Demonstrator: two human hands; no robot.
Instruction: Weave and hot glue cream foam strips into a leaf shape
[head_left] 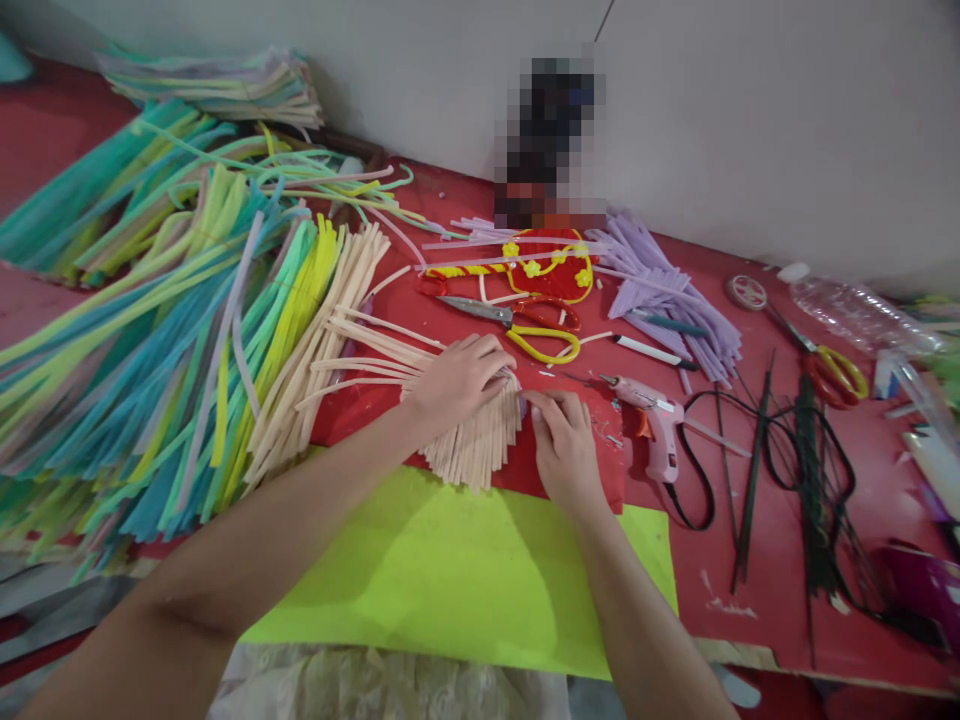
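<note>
My left hand point(459, 377) lies palm down on a fan of cream foam strips point(474, 445), fingers pressed on its right upper edge. My right hand point(564, 440) rests just right of the fan, fingers curled, with fingertips pinching at the fan's edge; what they hold, if anything, is too small to see. The fan lies on a red sheet point(600, 455) above a lime-green sheet point(457, 570). More loose cream strips point(337, 340) spread to the left.
A big heap of coloured foam strips point(150, 330) fills the left. Red and yellow scissors point(525, 325), a pink glue gun point(656, 420), purple strips point(667, 290), dark wires point(802, 450), another pair of scissors point(829, 365) and a plastic bottle point(855, 305) lie on the red table point(757, 590).
</note>
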